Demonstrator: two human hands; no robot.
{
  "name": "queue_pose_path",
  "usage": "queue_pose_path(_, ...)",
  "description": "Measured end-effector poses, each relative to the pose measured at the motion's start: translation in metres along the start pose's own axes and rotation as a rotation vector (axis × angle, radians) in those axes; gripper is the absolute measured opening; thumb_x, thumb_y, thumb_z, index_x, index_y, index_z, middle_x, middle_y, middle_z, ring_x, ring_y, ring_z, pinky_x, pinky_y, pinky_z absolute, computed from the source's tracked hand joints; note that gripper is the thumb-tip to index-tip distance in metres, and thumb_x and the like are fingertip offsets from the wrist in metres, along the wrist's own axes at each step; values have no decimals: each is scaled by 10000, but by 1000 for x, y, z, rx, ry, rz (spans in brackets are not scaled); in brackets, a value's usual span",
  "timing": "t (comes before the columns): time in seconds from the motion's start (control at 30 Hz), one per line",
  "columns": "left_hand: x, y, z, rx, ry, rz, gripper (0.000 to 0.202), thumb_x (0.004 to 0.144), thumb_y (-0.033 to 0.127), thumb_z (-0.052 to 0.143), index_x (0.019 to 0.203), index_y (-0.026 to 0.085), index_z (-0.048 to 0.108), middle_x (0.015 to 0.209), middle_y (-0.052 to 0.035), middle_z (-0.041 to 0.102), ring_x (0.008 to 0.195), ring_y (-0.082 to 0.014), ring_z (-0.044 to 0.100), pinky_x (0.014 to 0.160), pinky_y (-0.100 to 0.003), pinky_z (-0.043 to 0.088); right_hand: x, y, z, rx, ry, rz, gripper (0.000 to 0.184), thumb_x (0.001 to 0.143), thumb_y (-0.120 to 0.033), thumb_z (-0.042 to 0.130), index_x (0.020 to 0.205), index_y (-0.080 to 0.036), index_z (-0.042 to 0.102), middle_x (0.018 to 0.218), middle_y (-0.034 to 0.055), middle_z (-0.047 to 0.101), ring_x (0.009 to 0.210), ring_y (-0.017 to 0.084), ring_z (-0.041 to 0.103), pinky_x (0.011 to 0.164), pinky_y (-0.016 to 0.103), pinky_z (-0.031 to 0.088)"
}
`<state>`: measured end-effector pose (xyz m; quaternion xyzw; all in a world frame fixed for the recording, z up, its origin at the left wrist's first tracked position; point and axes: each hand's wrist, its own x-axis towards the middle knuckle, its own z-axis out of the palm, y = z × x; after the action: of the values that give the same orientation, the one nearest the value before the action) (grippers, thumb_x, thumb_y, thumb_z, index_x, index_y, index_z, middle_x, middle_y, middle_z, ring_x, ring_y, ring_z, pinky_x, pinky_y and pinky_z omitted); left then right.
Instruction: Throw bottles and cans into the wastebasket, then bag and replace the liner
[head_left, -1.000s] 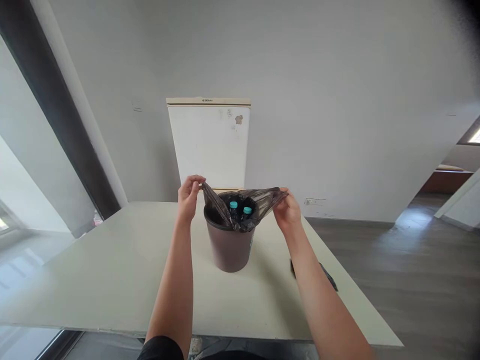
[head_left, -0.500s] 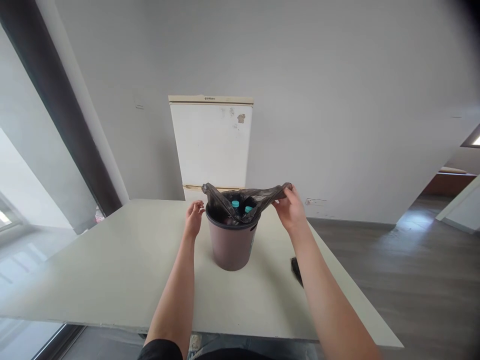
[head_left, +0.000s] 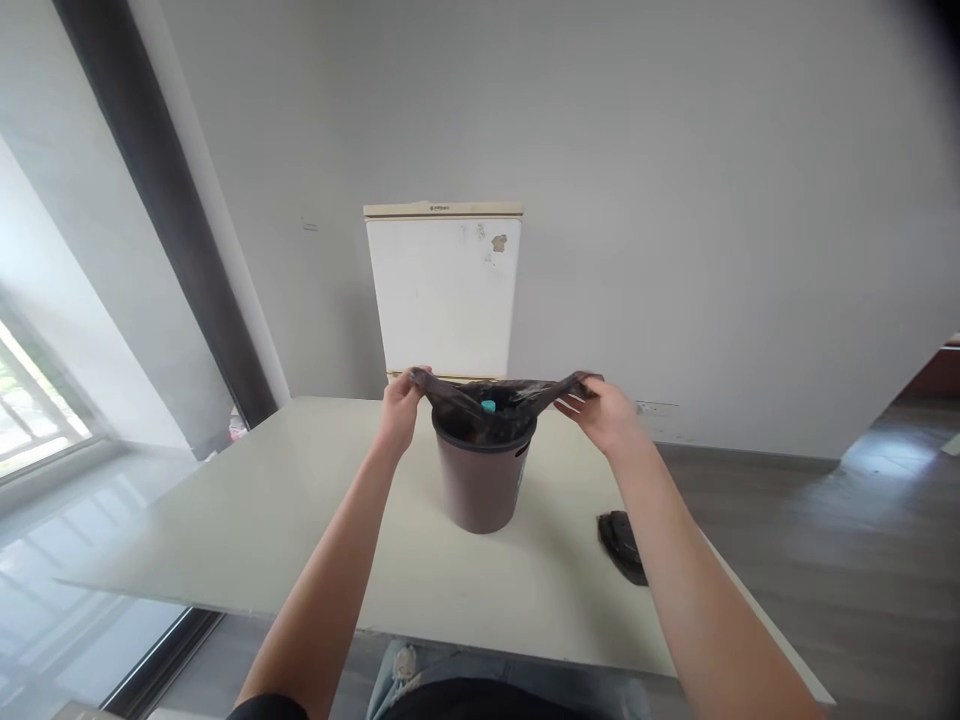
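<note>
A mauve trash can [head_left: 480, 487] with a dark rim stands upright on the pale table. Its black garbage bag [head_left: 457, 400] is drawn up above the rim and stretched sideways between my hands. At the bag's left edge, my left hand [head_left: 401, 405] is closed in a pinch. My right hand [head_left: 604, 410] grips the bag's right edge, some of its fingers spread below. Inside the bag a teal bottle cap [head_left: 488, 407] shows; the rest of the contents is hidden by the plastic.
A folded black plastic bundle [head_left: 622, 545] lies on the table [head_left: 300, 510] beside my right forearm. Behind the table stands a white refrigerator [head_left: 446, 295] against the grey wall. A window [head_left: 37, 400] is at the far left.
My left hand, free beside the can before, has taken hold of the bag's left edge. The bag now hides one of the two teal caps. The view has shifted left.
</note>
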<state>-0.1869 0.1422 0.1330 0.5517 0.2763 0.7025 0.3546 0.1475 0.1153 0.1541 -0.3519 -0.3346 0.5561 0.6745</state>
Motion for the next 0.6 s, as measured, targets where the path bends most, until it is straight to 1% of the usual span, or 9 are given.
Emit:
queue_pose_path(0.1, 4, 19, 10, -236, -25, 46, 256, 902, 449, 759, 945, 231, 633, 1207, -91, 737, 1192, -268, 671, 958, -383, 531, -4, 4, 25, 179, -76, -55, 161, 830, -275, 687, 797, -249, 532, 992, 63, 769, 977, 258, 736, 838, 421, 609)
queue_pose_path(0.17, 6, 31, 18, -341, -53, 33, 255, 928, 427, 737, 940, 248, 555, 986, -44, 738, 958, -217, 715, 886, -372, 550, -3, 10, 42, 237, -90, -80, 227, 861, -325, 675, 800, -259, 467, 936, 49, 757, 925, 249, 739, 817, 413, 610)
queue_pose_path(0.23, 9, 40, 27, -361, -66, -6, 226, 950, 382, 705, 919, 254, 521, 679, 50, 560, 607, -127, 586, 725, -301, 537, 0, 15, 57, 231, -69, -132, 287, 888, -356, 668, 798, -270, 409, 719, -15, 654, 725, 204, 695, 735, 374, 599)
queue_pose_path(0.3, 14, 45, 39, -339, -94, -70, 180, 960, 327, 662, 877, 242, 528, 598, 86, 348, 465, -78, 374, 566, -229, 440, 3, 17, 69, 167, -88, -186, 347, 889, -348, 667, 773, -273, 349, 562, -83, 445, 499, 137, 512, 585, 305, 530)
queue_pose_path(0.37, 18, 47, 51, -334, -142, -135, 132, 953, 296, 606, 854, 218, 568, 626, 69, 316, 472, -75, 326, 501, -215, 368, 4, 17, 80, 102, -180, -198, 359, 857, -315, 655, 750, -269, 316, 534, -106, 308, 422, 100, 295, 460, 256, 389)
queue_pose_path(0.43, 21, 47, 61, -337, -197, -157, 109, 921, 260, 555, 877, 191, 627, 686, 24, 416, 545, -96, 418, 525, -233, 395, 3, 15, 89, 73, -308, -151, 266, 781, -272, 632, 749, -266, 369, 551, -96, 320, 444, 97, 237, 433, 246, 295)
queue_pose_path(0.5, 22, 47, 63, -287, -213, -105, 159, 851, 192, 552, 952, 177, 673, 810, -37, 564, 697, -139, 552, 633, -267, 470, 1, 11, 92, 48, -413, -130, 186, 669, -206, 610, 799, -262, 490, 611, -63, 431, 498, 110, 327, 468, 254, 324)
queue_pose_path(0.53, 22, 48, 61, -232, -190, -66, 225, 818, 160, 562, 1006, 181, 683, 905, -62, 628, 805, -167, 605, 712, -288, 497, -1, 10, 90, 22, -447, -140, 243, 617, -171, 598, 840, -256, 547, 655, -45, 486, 541, 120, 388, 503, 263, 364)
queue_pose_path(0.6, 18, 47, 49, -66, -64, -8, 332, 800, 133, 600, 1113, 208, 681, 1099, -83, 689, 1017, -221, 640, 858, -324, 501, -3, 9, 80, -36, -436, -201, 394, 554, -116, 579, 923, -250, 619, 754, -17, 572, 650, 145, 500, 596, 282, 436)
